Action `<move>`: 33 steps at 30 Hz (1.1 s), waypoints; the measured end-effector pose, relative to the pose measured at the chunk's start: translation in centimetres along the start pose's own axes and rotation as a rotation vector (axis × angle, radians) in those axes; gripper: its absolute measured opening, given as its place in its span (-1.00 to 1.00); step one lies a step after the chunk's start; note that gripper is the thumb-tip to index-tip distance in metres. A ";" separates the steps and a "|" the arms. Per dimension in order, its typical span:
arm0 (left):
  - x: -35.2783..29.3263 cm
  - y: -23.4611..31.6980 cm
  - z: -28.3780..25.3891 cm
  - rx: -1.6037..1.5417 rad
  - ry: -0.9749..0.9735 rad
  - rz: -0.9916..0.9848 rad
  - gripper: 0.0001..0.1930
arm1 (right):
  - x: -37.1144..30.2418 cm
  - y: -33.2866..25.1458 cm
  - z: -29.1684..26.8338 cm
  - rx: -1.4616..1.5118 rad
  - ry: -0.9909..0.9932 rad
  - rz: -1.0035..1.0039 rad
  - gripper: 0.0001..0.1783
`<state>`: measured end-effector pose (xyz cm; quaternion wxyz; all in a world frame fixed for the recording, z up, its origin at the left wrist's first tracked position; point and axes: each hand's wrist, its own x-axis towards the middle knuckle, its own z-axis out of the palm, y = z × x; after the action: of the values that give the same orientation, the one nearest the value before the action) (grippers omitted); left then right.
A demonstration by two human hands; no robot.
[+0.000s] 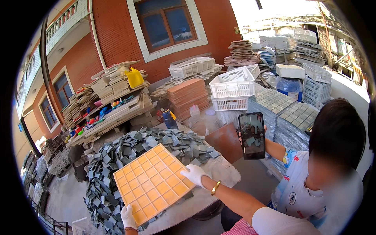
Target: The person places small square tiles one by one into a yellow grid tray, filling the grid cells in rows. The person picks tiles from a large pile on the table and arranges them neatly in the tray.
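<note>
An orange-yellow plastic grid tray (150,184) with square compartments is held tilted over a heap of small dark grey stone tiles (103,172). No tiles show in its compartments. My left hand (128,217), in a white glove, grips the tray's near left corner. On the right edge, my right hand (194,176), also in a white glove with a gold bracelet at the wrist, is closed on the rim. The fingers of both hands are partly hidden. Beneath the tray, the pale worktable (219,172) bears the tiles.
To the right, another person (309,184) holds up a smartphone (252,136) close to my right arm. Beyond the table stand a blue bottle (169,118), a stack of reddish slabs (188,100) and white crates (233,88). A slab pile (111,88) carries a yellow jug (134,78).
</note>
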<state>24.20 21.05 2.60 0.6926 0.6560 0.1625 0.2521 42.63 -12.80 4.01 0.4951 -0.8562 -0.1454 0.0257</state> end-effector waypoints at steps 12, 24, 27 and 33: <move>-31.1 -0.7 -2.9 0.178 0.091 -0.347 -0.81 | -25.3 5.5 -3.1 0.038 -0.372 0.199 -0.50; -30.9 -6.3 0.5 0.224 0.165 -0.297 -0.81 | -25.7 10.2 -3.1 -0.349 -0.309 0.243 -0.42; -28.6 -8.9 -0.3 0.317 0.096 -0.411 -0.75 | -22.8 9.6 -3.6 -0.556 -0.492 0.247 -0.37; -21.6 -4.0 -1.6 0.930 -0.107 -0.297 -0.63 | -15.6 2.3 -4.8 -0.586 -0.460 0.204 -0.50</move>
<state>6.17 10.15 -3.75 0.3621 0.8776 0.3138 0.0175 29.17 -22.20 2.94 0.1786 -0.9433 -0.1681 0.2236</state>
